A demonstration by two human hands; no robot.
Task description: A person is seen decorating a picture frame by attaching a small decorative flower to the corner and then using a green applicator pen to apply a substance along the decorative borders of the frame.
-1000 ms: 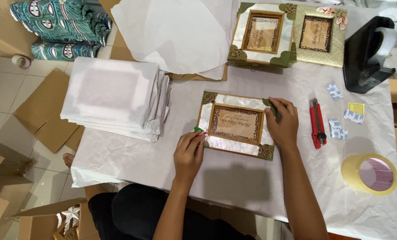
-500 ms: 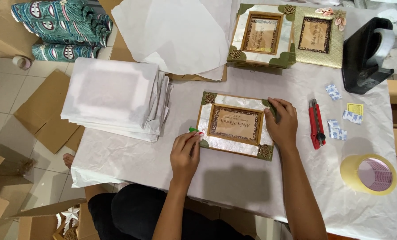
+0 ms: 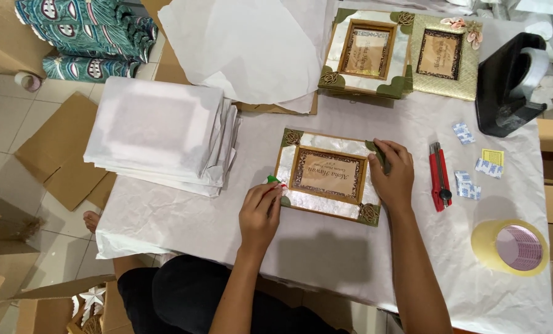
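A picture frame [image 3: 327, 175] with a pale shell border and green corner pieces lies flat on the paper-covered table [image 3: 326, 253]. My right hand [image 3: 393, 173] rests on its right edge, fingers over the upper right corner. My left hand [image 3: 259, 211] is at the frame's lower left corner, pinching a small green and red object [image 3: 274, 180] against that edge.
A stack of white wrapped packages [image 3: 159, 133] sits left. Two more frames [image 3: 366, 52] [image 3: 444, 57] lie at the back beside loose white paper [image 3: 245, 46]. A red box cutter [image 3: 438, 176], small packets [image 3: 463, 184], a tape roll [image 3: 513, 247] and a black tape dispenser [image 3: 506, 83] are right.
My left hand has shifted slightly up to the frame's lower left corner. The right hand stays on the right edge.
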